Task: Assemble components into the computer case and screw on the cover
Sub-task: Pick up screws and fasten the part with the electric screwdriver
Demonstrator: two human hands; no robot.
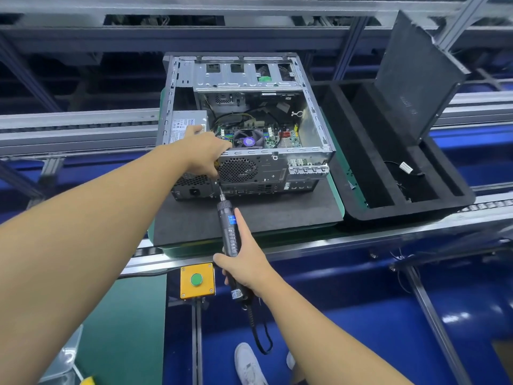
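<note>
Head: right grip [245, 263] clasps screwdriver [231, 232]; left grip [206, 155] seemingly clutches case [277, 169] beside foam tray [402, 215].

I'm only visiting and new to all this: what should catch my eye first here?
An open computer case lies in the middle on a dark mat, fan and circuit board showing. The right hand grips an electric screwdriver with its tip at the case's rear panel, where the left hand holds the edge. At the right, a black cover stands tilted in a foam tray.
</note>
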